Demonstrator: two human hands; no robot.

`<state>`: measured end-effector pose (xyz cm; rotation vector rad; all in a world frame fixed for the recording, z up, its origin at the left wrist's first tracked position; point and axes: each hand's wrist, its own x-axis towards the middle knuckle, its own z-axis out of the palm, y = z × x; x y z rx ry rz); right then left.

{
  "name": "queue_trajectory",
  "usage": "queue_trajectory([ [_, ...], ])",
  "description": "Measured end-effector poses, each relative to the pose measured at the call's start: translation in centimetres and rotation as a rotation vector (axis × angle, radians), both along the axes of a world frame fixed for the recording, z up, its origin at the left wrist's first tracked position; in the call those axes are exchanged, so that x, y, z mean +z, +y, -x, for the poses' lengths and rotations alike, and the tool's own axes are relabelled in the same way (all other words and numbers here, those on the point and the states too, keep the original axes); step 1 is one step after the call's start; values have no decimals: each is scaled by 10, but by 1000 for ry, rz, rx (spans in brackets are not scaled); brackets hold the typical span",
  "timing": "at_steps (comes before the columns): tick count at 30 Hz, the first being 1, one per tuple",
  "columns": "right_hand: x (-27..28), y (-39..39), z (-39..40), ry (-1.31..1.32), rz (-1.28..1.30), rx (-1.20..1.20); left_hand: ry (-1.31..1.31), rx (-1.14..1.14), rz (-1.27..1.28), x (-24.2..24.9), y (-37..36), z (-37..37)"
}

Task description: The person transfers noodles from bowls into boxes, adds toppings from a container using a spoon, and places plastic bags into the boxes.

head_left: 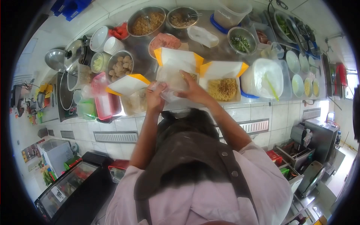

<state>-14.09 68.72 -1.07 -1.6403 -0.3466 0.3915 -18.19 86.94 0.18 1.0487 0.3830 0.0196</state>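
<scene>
Head view: both hands (174, 93) grip a clear bag (170, 80) (no readable labels).

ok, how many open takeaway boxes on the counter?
3: left box by the left hand, middle box under both hands, right box holding noodles past the right hand. None seem hidden.

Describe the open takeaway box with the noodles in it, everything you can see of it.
The noodle box is a white carton with orange-yellow corner flaps, its lid folded back and open. It looks like paperboard. A heap of pale yellow noodles fills its tray. It sits flat on the steel counter, near the front edge, between another open box and a lidded plastic tub. The right hand is just beside it; whether they touch cannot be told.
</scene>
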Motion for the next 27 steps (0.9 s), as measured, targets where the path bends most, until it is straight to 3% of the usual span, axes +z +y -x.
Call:
queue_trajectory([
  [2,-5,-8,-7,129,-150,84,-56,86,152,-7,6,-5],
  [4,-8,-14,-16,418,-106,68,87,103,31,-9,8,-11],
  [5,-11,-12,-20,418,-104,74,235,114,-92,-9,9,-13],
  [6,-13,-9,-22,260,94,-17,238,118,-90,-20,10,-12],
  [7,-16,-6,-23,98,291,-107,120,235,-466,-39,9,-10],
  [8,-19,-2,-25,98,293,-104,-6,347,-841,-50,7,-10],
  [9,-23,4,-28,-119,451,-60,-6,351,-839,-36,-1,-9],
  [10,-27,9,-31,-337,605,-15,-211,348,-1171,-21,-12,-4],
  [11,-33,14,-37,-340,606,-10,-424,338,-1500,-10,-22,-3],
  [13,-48,25,-42,-608,869,79,-529,9,-1516,-12,-30,-10],
  [15,-62,25,-43,-613,916,112,-326,-168,-1620,-46,-27,-23],
  [16,-65,31,-51,-627,957,132,-150,-363,-1627,-40,-24,-29],
  [17,-61,31,-48,-801,952,27,42,-547,-1609,-33,-21,-33],
  [18,-54,27,-37,-972,927,-84,46,-545,-1679,-42,-16,-32],
  [20,-18,30,-19,-940,803,7,35,-546,-1754,-64,-8,-28],
  [22,-17,27,-9,-915,696,216,35,-521,-1767,-60,4,-16],
  [25,-49,9,-13,-872,870,359,-147,-338,-1652,-23,10,2],
  [27,-38,7,-18,-831,819,363,72,-442,-1238,0,39,29],
])
